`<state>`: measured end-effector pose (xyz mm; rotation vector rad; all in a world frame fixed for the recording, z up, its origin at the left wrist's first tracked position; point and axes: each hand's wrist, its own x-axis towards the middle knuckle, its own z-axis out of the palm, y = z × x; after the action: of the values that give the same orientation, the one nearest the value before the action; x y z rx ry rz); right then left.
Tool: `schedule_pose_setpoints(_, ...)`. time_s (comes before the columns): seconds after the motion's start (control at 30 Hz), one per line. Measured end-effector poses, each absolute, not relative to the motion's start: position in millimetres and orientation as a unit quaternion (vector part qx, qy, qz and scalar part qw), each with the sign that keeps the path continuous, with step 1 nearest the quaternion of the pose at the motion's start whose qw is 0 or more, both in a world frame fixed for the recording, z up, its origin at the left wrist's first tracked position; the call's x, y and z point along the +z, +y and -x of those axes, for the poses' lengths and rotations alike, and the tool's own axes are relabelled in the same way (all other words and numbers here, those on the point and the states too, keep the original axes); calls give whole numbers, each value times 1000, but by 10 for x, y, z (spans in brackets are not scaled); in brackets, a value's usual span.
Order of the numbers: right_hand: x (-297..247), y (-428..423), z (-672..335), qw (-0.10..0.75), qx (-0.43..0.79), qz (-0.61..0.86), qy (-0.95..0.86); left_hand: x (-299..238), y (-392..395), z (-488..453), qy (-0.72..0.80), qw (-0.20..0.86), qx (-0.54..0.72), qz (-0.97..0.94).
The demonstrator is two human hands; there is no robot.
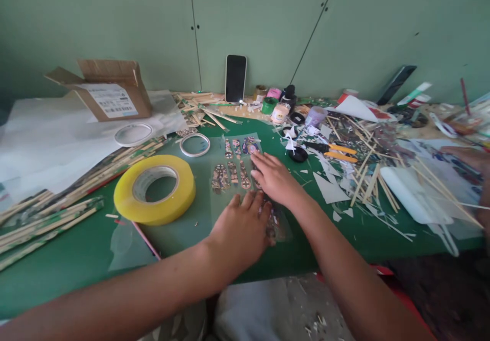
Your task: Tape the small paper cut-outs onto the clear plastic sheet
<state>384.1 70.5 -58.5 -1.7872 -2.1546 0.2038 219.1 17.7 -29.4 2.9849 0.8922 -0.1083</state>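
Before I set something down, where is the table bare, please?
The green table is bare at front left, between the bundled sticks and the left forearm. A smaller patch lies between the patterned pieces and the paint jars. The right side is crowded with loose sticks and paper scraps.

Wall [260,19]: soft, even, rather dim light, darker toward the corners
Paper sheet [49,131]: pale, among the brightest areas
Phone [236,78]: tiny bright glint at its foot
Patterned pieces [221,177]: fine detail smeared
Floor [440,290]: deep shadow
Right edge: blurred, stretched
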Motion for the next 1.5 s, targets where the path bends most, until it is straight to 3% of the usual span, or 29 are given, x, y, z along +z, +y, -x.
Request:
schedule_pose_setpoints(0.1, -698, 785, -3889, 97, 93, 654, -744, -414, 61, -2174, 317, 22, -19, -948)
schedule_pose_setpoints(0.2, -763, 832, -3992, 87, 92, 687, -716, -502, -22, -2157, 338, 23, -1, -941)
schedule_pose_setpoints(0.47, -623, 882, -4046, 217, 26, 658, -721, -665, -376, -2061, 360, 2, 71, -930)
schedule_pose_setpoints(0.7, -722, 835, -3820, 113, 104, 593, -791, -757, -417, -2025, 355, -5, 75, -932)
schedule_pose_setpoints(0.87, -787, 498, -3906, 104, 99, 591, -793, -747, -400, -2037, 359, 9, 84, -930)
schedule_pose_setpoints(1.07, -712, 170, -3870, 146, 58, 605, -780, -585, -441, -1941, 323, 63, 132, -935)
schedule_pose_setpoints(1.17, -511, 40, -3628, 209, 26, 617, -758, -405, -509, -1551, 334, 129, 263, -896)
schedule_pose_setpoints(1.27, -320, -121, -3248, 276, 39, 570, -773, -317, -469, -937, 488, 59, 411, -767)
schedule_pose_setpoints(1.37, -251, -224, -2834, 307, 65, 502, -806, -365, -277, -385, 643, -16, 407, -648)
schedule_pose_setpoints(1.5, -257, -203, -2354, 340, 42, 447, -827, -426, 3, -75, 670, 37, 335, -662)
